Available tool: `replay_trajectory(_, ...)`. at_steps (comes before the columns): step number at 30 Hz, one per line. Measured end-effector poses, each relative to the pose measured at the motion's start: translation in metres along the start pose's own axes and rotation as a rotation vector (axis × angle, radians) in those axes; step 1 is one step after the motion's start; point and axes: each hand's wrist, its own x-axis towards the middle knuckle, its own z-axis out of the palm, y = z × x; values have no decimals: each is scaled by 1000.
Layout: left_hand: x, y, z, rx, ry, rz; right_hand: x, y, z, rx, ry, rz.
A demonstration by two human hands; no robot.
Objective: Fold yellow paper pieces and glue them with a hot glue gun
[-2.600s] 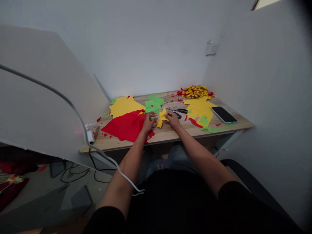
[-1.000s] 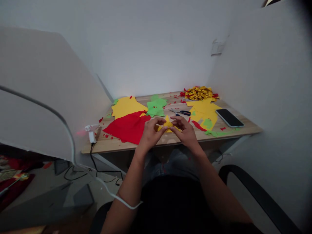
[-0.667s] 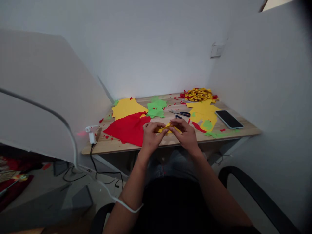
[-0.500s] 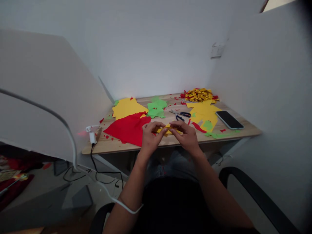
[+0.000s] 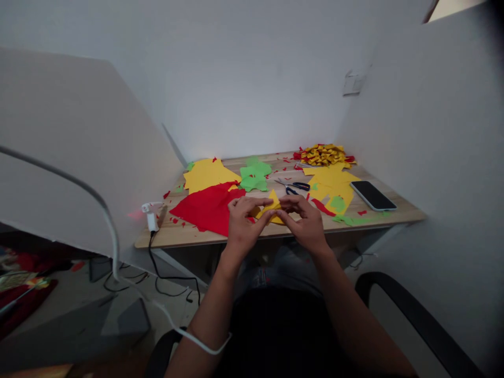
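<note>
Between my two hands is a small yellow piece (image 5: 274, 202), of paper or felt, folded so that one pointed corner stands up. My left hand (image 5: 244, 218) pinches its left side between thumb and fingers. On the other side my right hand (image 5: 305, 218) grips it the same way, the thumbs close together. Both hands are just above the table's front edge. A large red sheet (image 5: 208, 207) lies beside and partly under my left hand. Beyond my right hand are scissors (image 5: 292, 186) with dark handles, lying on the table.
Green cut pieces (image 5: 255, 174) and a yellow sheet (image 5: 208, 176) lie at the back left of the table (image 5: 189, 240). More yellow sheets (image 5: 334, 181), a heap of folded yellow and red pieces (image 5: 325, 154) and a phone (image 5: 373, 196) are at right. A white plug-like device (image 5: 151, 216) sits at the left edge.
The yellow piece was lower and flatter between my fingers; now a pointed corner stands upright. My hands stay in nearly the same place, and the view has shifted slightly.
</note>
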Motion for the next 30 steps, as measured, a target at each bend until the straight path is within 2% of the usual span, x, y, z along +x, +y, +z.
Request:
replay_trajectory(4,-1,9,-2,38,-12,5,-1,-2,0,13,41,-6)
replay_trajectory(8,-1,10,0,45,-10,-71,-1,-5,-1,33,70,1)
replay_trajectory(14,-1,9,-2,7,23,-125,1,-8,-8,33,-157,-12)
replay_trajectory(19,-1,11,-3,-147,-6,-161,5,-12,-15,1,-166,-79)
replay_trajectory(24,1,7,-1,-338,-78,-226,8,-12,-27,-54,-272,-138)
replay_trajectory(26,1,6,-1,-339,-116,-231,8,-11,-29,-59,-259,-147)
replay_trajectory(30,0,6,-3,-251,-161,-182,7,-15,-26,-61,-110,-152)
